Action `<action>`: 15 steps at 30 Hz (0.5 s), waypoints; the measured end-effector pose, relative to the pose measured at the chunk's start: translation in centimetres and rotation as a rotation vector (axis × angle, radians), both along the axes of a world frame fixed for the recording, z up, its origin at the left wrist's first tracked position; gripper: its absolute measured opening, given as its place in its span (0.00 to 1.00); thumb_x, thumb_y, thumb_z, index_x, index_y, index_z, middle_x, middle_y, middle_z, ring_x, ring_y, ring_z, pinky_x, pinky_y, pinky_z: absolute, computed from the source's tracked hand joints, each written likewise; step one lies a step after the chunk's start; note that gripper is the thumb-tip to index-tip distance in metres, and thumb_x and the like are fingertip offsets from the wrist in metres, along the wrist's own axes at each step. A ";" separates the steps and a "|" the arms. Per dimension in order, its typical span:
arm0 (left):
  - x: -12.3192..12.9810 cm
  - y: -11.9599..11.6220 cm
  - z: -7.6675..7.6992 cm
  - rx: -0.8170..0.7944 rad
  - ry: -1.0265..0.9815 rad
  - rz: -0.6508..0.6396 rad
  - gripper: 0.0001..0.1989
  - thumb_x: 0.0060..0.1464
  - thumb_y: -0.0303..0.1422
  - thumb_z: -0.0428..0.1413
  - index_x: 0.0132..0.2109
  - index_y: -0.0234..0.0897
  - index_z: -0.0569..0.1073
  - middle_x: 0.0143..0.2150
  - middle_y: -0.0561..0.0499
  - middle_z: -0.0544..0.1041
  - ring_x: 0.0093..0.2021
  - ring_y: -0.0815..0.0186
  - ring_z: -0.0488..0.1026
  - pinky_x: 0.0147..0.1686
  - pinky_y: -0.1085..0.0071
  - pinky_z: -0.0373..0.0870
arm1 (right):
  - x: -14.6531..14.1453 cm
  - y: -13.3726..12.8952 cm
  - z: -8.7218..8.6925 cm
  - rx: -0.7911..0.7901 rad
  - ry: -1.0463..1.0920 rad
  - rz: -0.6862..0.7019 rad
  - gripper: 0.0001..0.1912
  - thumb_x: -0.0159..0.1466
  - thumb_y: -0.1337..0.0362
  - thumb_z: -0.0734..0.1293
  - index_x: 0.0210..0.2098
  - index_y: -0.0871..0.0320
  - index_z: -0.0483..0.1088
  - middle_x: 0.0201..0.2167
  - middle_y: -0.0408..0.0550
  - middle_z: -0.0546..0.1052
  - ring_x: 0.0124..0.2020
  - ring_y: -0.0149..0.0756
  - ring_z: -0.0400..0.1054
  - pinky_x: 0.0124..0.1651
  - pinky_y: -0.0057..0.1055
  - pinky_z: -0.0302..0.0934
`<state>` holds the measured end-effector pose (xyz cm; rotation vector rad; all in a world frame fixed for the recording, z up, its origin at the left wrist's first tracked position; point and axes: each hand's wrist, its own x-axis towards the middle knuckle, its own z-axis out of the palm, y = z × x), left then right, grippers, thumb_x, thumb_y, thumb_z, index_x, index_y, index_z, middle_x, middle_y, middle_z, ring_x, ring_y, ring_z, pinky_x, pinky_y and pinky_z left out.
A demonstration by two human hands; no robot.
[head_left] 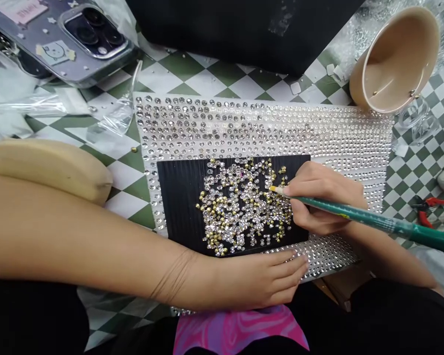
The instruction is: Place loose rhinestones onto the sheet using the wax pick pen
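- Right hand point(323, 197) gripped a green wax-tipped pencil point(355, 215) closed between thumb and fingers, its yellow tip at the right side of the loose rhinestones point(240, 207); at this resolution, contact with a stone appeared possible but could not be confirmed.
- Left hand point(244, 281) lay with fingers open and extended along the near edge of a black board point(177, 207).
- The rhinestones lay heaped mid-board, and the board sat on a rhinestone sheet point(262, 133) on a checkered tabletop point(185, 79).
- A nudge from either hand could have shifted the board, spilling stones onto the similar-looking sheet.
- A tipped beige bowl point(395, 59) at the sheet's far right corner could have rolled if bumped.
- A phone point(96, 34) lay at the far left corner; red-handled pliers point(425, 207) lay by the right edge.
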<state>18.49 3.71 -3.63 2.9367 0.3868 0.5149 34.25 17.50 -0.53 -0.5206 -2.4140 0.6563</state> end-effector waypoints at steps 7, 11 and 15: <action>0.1 0.0 -0.2 0.002 -0.026 -0.007 0.23 0.62 0.36 0.47 0.61 0.47 0.72 0.66 0.58 0.71 0.68 0.69 0.65 0.71 0.70 0.59 | 0.5 -0.1 -0.6 -0.113 0.229 -0.166 0.13 0.56 0.74 0.66 0.38 0.53 0.74 0.24 0.41 0.78 0.22 0.30 0.70 0.24 0.32 0.67; 0.1 -0.1 -0.2 -0.003 -0.041 -0.004 0.23 0.61 0.37 0.48 0.61 0.47 0.73 0.66 0.58 0.72 0.68 0.69 0.66 0.70 0.70 0.60 | 1.3 2.7 -0.6 0.188 0.414 -0.242 0.17 0.54 0.71 0.68 0.43 0.55 0.78 0.24 0.42 0.79 0.20 0.32 0.71 0.17 0.32 0.61; 0.0 0.0 -0.2 0.002 -0.035 -0.001 0.23 0.60 0.37 0.48 0.61 0.47 0.73 0.66 0.58 0.71 0.68 0.69 0.66 0.70 0.71 0.60 | 1.9 5.3 -1.4 0.277 0.388 -0.405 0.08 0.57 0.70 0.69 0.36 0.56 0.79 0.26 0.44 0.79 0.21 0.30 0.72 0.19 0.29 0.64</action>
